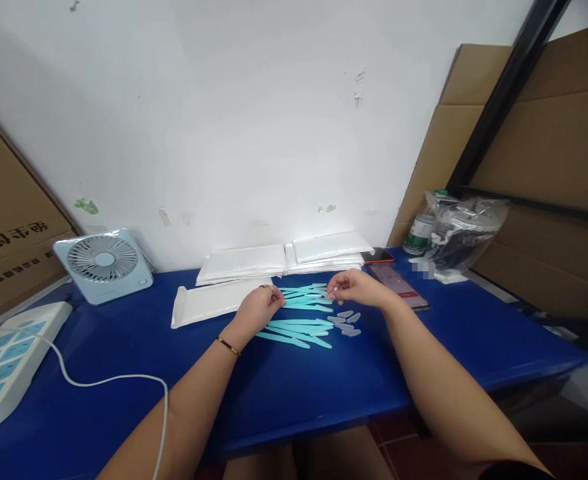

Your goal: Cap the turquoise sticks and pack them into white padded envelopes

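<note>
Several thin turquoise plastic sticks (299,327) lie in two loose heaps on the blue table (324,380). My left hand (258,308), with a ring and a gold bracelet, rests curled at the left end of the far heap (307,297) and pinches one stick's end. My right hand (355,288) is curled at the right end of that heap, its fingertips pinched on something small that I cannot make out. A few small translucent caps (347,321) lie just in front of my right hand.
White padded envelopes (244,263) are stacked by the wall, one (209,303) lying nearer. A phone (399,283) lies right of my hand. A small fan (103,263), a white power strip (4,353) with cable, a plastic bag (461,233), a bottle (421,230) and cardboard boxes (549,147) surround.
</note>
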A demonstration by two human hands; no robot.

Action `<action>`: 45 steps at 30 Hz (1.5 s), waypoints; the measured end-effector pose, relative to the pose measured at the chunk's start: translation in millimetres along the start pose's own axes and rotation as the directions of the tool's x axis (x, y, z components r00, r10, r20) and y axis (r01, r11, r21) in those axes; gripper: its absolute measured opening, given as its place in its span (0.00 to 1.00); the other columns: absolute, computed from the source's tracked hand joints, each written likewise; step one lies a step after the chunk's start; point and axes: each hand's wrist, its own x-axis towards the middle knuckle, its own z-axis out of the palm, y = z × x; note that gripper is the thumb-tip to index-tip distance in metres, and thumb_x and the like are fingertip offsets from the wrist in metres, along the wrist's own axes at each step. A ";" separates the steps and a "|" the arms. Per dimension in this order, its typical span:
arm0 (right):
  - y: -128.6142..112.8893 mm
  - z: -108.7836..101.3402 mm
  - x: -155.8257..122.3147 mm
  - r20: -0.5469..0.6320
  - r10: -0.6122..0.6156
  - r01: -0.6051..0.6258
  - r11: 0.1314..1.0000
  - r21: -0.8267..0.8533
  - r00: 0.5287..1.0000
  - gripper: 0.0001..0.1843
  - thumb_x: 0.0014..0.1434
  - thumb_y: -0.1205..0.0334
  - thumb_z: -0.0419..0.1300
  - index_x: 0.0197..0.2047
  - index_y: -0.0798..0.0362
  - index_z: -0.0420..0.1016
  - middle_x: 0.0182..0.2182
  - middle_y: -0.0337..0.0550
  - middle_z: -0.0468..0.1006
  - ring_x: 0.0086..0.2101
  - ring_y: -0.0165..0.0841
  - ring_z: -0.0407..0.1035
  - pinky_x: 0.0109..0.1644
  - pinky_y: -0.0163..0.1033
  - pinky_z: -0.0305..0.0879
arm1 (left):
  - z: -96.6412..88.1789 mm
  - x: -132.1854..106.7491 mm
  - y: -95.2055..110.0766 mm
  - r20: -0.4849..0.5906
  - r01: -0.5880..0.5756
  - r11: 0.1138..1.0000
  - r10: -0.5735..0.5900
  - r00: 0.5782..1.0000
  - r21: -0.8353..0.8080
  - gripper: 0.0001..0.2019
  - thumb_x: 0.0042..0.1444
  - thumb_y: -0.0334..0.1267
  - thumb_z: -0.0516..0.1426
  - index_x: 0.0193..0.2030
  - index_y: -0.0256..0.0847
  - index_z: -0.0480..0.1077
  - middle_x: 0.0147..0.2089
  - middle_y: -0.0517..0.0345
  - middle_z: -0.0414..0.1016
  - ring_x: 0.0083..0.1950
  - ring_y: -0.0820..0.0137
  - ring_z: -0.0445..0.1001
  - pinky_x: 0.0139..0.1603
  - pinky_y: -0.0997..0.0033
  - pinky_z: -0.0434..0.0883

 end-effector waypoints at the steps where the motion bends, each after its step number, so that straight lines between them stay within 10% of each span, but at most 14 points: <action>1: -0.9 1.7 0.1 0.007 -0.001 0.001 1.000 0.003 1.000 0.14 0.45 0.53 0.65 0.31 0.56 0.74 0.23 0.39 0.74 0.23 0.28 0.68 0.29 0.34 0.64 | 0.4 -0.2 1.0 0.004 -0.002 1.000 0.002 1.000 0.000 0.08 0.54 0.42 0.53 0.32 0.41 0.69 0.30 0.58 0.72 0.32 0.68 0.69 0.29 0.71 0.60; 11: 0.9 3.1 0.6 -0.059 -0.005 -0.003 0.989 -0.147 0.998 0.15 0.46 0.55 0.63 0.35 0.56 0.77 0.24 0.41 0.75 0.25 0.30 0.69 0.30 0.34 0.64 | 4.0 -1.5 13.8 -0.070 -0.126 0.984 0.136 0.988 0.128 0.10 0.52 0.41 0.56 0.39 0.43 0.71 0.41 0.54 0.74 0.43 0.63 0.69 0.41 0.68 0.64; 21: 9.2 -15.2 -8.0 0.151 0.159 -0.078 0.894 -0.442 0.976 0.09 0.41 0.57 0.66 0.24 0.53 0.77 0.22 0.40 0.76 0.24 0.31 0.67 0.25 0.33 0.58 | 7.5 -7.6 9.7 0.222 -0.095 0.995 0.088 0.971 0.020 0.07 0.49 0.43 0.56 0.27 0.43 0.72 0.30 0.58 0.73 0.31 0.68 0.69 0.28 0.72 0.61; 29: -1.1 -10.8 -10.5 0.110 0.082 -0.067 0.989 -0.135 0.991 0.12 0.48 0.54 0.62 0.32 0.54 0.72 0.24 0.38 0.74 0.24 0.30 0.69 0.28 0.33 0.62 | 3.1 -5.3 5.3 0.071 -0.032 0.999 0.033 0.997 -0.011 0.07 0.53 0.42 0.54 0.31 0.42 0.70 0.30 0.58 0.73 0.32 0.68 0.70 0.29 0.72 0.59; 45: -9.6 9.3 0.2 -0.086 -0.030 0.018 0.990 -0.138 0.996 0.12 0.50 0.56 0.60 0.35 0.56 0.74 0.23 0.39 0.74 0.25 0.30 0.69 0.30 0.33 0.63 | 5.8 1.0 8.9 -0.070 -0.100 0.987 0.109 0.992 0.127 0.10 0.53 0.42 0.56 0.40 0.43 0.71 0.40 0.57 0.74 0.41 0.65 0.70 0.40 0.69 0.64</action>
